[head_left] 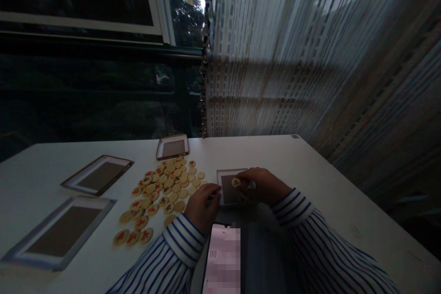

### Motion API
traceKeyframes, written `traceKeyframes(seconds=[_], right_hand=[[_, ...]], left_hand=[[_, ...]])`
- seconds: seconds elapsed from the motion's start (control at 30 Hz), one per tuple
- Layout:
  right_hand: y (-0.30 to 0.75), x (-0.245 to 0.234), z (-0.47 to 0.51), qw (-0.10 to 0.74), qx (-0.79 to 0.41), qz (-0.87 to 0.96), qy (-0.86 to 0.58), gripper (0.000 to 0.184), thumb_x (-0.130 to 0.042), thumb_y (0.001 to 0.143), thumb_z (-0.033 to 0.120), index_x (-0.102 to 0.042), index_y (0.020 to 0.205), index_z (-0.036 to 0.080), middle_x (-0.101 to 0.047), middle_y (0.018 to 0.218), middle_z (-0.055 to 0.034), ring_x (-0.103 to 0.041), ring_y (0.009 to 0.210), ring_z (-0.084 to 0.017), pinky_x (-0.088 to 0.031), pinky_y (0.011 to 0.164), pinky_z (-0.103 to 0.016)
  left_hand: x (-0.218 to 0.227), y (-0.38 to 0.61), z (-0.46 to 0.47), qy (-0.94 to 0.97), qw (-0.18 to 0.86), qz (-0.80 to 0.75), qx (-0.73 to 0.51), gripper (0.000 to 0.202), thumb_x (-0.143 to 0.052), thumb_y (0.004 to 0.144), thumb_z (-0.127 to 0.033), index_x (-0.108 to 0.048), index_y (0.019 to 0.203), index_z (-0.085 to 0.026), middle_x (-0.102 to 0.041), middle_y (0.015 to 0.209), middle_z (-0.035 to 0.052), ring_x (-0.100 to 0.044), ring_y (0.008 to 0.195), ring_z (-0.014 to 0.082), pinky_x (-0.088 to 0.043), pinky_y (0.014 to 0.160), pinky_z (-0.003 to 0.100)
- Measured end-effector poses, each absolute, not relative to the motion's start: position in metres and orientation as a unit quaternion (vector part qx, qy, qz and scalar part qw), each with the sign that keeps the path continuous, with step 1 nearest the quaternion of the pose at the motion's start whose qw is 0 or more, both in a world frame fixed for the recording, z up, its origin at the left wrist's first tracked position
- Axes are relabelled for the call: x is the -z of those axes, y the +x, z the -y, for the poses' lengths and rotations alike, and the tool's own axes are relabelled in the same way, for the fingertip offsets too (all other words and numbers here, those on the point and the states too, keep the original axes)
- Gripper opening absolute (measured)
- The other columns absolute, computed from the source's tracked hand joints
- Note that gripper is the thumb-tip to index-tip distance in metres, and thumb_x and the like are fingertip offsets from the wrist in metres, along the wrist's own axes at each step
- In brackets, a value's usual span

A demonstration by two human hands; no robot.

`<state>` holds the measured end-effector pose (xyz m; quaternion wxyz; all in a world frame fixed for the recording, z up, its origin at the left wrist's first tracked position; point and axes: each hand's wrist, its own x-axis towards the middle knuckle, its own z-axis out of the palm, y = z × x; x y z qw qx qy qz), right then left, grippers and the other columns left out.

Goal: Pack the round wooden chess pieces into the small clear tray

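Phone [222, 257]: propped nearest you, below the small tray [227, 195]. Your left hand [203, 203]: gripped the tray's left edge, apparently steadying it. Your right hand [263, 186]: pinched one disc [236, 182] above the tray. Loose discs [165, 188]: heaped left of it.

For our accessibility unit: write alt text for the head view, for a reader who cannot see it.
A right hand holds a round game piece over a small tray; the left hand sits at its edge. More pieces lie on the white table.
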<state>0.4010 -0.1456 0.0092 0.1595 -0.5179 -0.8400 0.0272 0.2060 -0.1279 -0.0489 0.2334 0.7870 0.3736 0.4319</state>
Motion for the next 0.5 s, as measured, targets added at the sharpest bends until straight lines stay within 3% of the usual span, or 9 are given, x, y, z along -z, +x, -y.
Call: traceKeyframes(seconds=[0.5], right_hand=[[0.401, -0.028, 0.127, 0.020, -0.037, 0.853, -0.521, 0.020, -0.052, 0.070, 0.028, -0.065, 0.082, 0.019, -0.066, 0.067, -0.0051, -0.059, 0.059, -0.016, -0.034, 0.048, -0.022]], left_hand=[[0.061, 0.206, 0.126, 0.825, 0.155, -0.382, -0.387, 0.023, -0.046, 0.072, -0.016, -0.064, 0.087, -0.015, -0.064, 0.087, 0.0093, -0.061, 0.081, 0.0179, -0.052, 0.072, 0.031]])
